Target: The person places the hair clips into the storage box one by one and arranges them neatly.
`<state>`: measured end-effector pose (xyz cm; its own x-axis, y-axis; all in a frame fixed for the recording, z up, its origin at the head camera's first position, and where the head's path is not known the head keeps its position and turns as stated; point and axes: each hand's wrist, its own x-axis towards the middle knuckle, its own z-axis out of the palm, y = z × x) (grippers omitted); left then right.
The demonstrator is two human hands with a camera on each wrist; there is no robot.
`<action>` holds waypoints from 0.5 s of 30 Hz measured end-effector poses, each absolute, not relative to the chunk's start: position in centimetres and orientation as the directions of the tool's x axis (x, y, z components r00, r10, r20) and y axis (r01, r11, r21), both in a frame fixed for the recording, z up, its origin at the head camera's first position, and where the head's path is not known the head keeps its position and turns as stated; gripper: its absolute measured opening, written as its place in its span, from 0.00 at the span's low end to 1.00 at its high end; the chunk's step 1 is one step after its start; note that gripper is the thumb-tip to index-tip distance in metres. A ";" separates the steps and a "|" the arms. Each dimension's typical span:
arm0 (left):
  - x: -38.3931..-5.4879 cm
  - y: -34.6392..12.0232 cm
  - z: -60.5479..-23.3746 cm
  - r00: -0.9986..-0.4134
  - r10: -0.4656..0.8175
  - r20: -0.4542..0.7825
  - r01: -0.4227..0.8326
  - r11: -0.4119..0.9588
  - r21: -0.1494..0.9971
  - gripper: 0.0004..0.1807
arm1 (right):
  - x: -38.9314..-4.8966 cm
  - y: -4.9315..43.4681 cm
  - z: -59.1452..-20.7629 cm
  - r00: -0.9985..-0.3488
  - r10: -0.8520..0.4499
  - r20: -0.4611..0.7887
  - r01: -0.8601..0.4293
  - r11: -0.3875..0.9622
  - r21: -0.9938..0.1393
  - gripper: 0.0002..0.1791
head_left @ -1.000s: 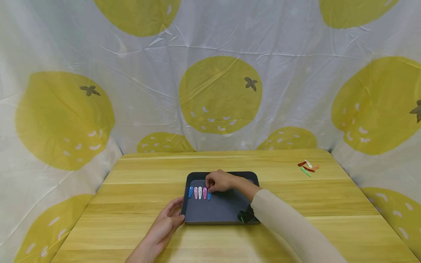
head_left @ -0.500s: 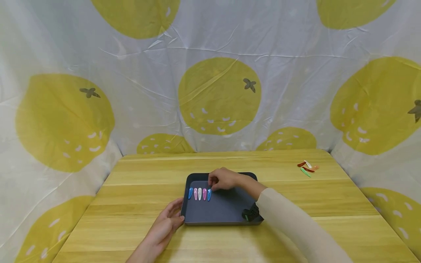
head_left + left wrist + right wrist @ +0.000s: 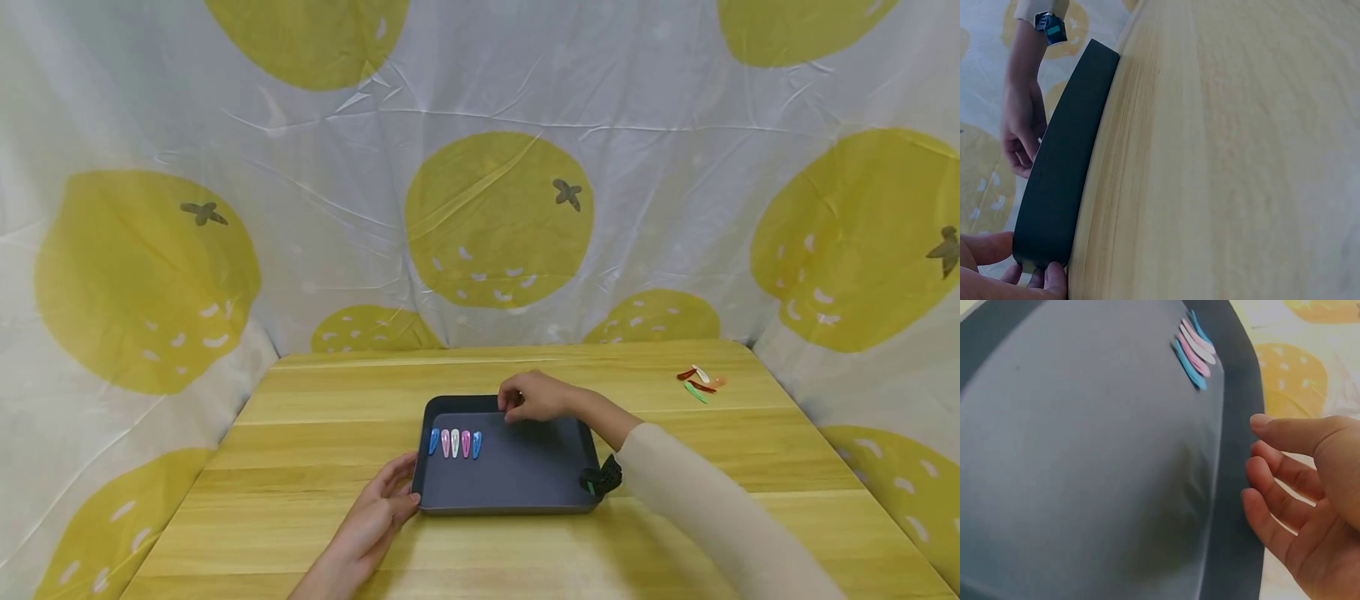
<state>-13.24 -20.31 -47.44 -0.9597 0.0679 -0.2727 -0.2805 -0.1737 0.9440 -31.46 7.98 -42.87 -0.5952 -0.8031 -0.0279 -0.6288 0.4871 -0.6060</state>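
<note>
A dark grey baking tray [image 3: 517, 483] lies on the wooden table. Along its left part stands a row of several snap hair clips: a blue clip [image 3: 434, 442], pink, white, pink, and another blue clip [image 3: 477, 445] at the right end. My left hand [image 3: 378, 508] holds the tray's front left corner between thumb and fingers, also seen in the left wrist view. My right hand [image 3: 540, 396] hovers over the tray's back rim, to the right of the row. In the right wrist view its fingers [image 3: 1279, 481] are loosely bent, with nothing between them and the thumb.
At the table's back right lies a loose group of hair clips: a green clip [image 3: 695, 392], a white clip [image 3: 701, 373], red ones and an orange one. A black wrist camera [image 3: 602, 477] on my right arm overlaps the tray's right edge. A lemon-print cloth [image 3: 495, 217] hangs behind the table.
My right hand has let go of the blue clip at the row's right end and moved up and to the right, toward the back rim. My left hand stays at the tray's corner.
</note>
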 end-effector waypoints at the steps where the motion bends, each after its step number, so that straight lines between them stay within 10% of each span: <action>1: -13.2 -20.3 -47.5 -0.961 0.067 -0.268 -0.276 -0.176 0.945 0.39 | -31.4 8.4 -42.7 -0.598 -0.801 -0.026 -0.626 0.486 -0.610 0.06; 15: -13.2 -20.5 -47.5 -0.963 0.078 -0.257 -0.267 -0.160 0.950 0.39 | -32.2 14.3 -42.6 -0.647 -0.762 -0.009 -0.577 0.498 -0.647 0.06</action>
